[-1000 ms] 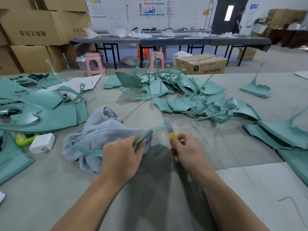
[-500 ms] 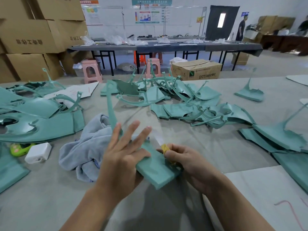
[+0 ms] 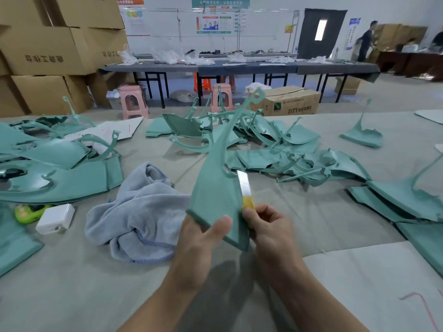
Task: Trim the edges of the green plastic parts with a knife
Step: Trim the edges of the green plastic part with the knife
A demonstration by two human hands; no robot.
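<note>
My left hand (image 3: 200, 245) grips the wide lower end of a green plastic part (image 3: 215, 190), thumb on its face. The part stands upright over the table and tapers to a thin curved arm ending in a ring at the top. My right hand (image 3: 266, 226) holds a knife (image 3: 245, 188) with a yellow-wrapped handle and a bare steel blade. The blade lies along the part's right edge, pointing up and away from me. Piles of similar green parts (image 3: 275, 149) lie across the table beyond my hands.
A crumpled grey cloth (image 3: 143, 207) lies left of my hands. A white charger block (image 3: 55, 218) and a green object (image 3: 26, 212) sit at the left. More green parts (image 3: 55, 178) lie left and right (image 3: 402, 202). Cardboard boxes (image 3: 48, 53), pink stools (image 3: 133, 101) stand behind.
The green part has been turned from lying flat under my left palm to standing upright. My left hand now grips its lower end, and the knife blade has come up along its right edge.
</note>
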